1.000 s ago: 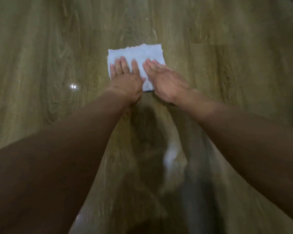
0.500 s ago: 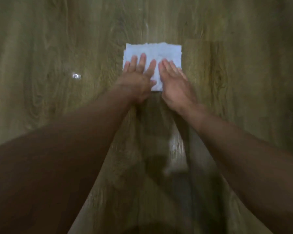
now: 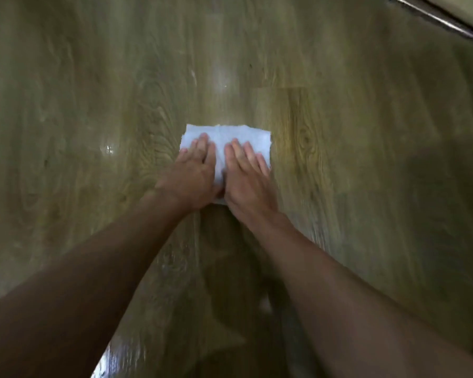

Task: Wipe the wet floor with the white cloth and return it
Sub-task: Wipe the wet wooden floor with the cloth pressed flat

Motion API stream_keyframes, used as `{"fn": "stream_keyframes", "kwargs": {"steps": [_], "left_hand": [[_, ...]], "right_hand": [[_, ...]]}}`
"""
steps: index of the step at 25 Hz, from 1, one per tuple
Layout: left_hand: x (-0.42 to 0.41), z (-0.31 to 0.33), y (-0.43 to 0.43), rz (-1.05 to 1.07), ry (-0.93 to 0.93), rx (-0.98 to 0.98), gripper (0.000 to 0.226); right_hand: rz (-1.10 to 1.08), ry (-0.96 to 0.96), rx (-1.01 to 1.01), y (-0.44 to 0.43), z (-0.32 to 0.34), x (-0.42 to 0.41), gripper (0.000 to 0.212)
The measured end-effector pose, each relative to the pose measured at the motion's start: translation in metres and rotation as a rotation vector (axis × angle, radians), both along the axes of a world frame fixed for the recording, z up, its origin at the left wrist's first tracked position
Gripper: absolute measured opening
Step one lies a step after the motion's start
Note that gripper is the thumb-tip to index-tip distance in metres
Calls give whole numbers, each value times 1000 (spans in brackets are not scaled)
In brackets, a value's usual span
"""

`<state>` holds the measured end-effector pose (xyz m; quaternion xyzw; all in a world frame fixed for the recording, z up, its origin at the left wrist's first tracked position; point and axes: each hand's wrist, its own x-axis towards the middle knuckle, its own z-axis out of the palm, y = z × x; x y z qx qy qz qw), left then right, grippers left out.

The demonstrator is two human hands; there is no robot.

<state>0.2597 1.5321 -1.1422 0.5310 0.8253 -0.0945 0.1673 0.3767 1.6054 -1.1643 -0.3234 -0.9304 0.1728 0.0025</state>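
The white cloth [image 3: 224, 136] lies flat on the wooden floor [image 3: 339, 186] in the middle of the view. My left hand [image 3: 193, 177] presses palm-down on its left half, fingers stretched forward. My right hand [image 3: 247, 184] presses flat on its right half, side by side with the left. Only the cloth's far edge and a strip between my hands show. A glossy, streaked patch of floor [image 3: 175, 263] runs from the cloth back toward me between my forearms.
A metal rail or threshold [image 3: 434, 19] crosses the top right corner. Wood-grain planks spread out on all sides of the cloth. A small bright reflection [image 3: 108, 149] sits on the floor to the left.
Both hands slid the cloth to the right, then drew it back toward me along the plank. The rail at the top right has come into view again.
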Motion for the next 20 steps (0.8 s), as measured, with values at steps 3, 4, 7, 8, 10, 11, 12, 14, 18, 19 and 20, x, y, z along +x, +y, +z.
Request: {"fn": "stream_keyframes", "kwargs": {"steps": [3,4,7,8,10,11,12,14,18,19,20], "left_hand": [[-17,3,31,57,-41,-85,77],[-22,4,42,118,-69,-101,79],[-14,8,51,174,-117,-79,70],[-2,5,40,156,-122,-15,67],[32,-5,0,30,-43,90,63],[45,-8,-16,-53,-5,95,64],[51,-12,-24,-91,0,93,66],[46,-21,-12,-83,6,145,67],[17,-27,50,167,-50,97,73],[15,-28,63,201,-49,62,72],[16,-28,69,218,-45,34,71]], "right_hand": [[64,-82,71,31,-7,-24,53],[98,-107,63,45,-7,-30,52],[123,-97,5,60,-2,-33,53],[87,-88,16,50,1,-24,53],[25,-50,81,11,1,11,54],[-4,-41,105,-7,0,29,53],[-24,-39,112,-15,-3,39,51],[-24,-65,119,4,-5,28,51],[107,-168,80,75,-2,-23,53],[137,-183,54,89,-3,-27,53],[158,-191,34,95,-2,-29,52]]}}
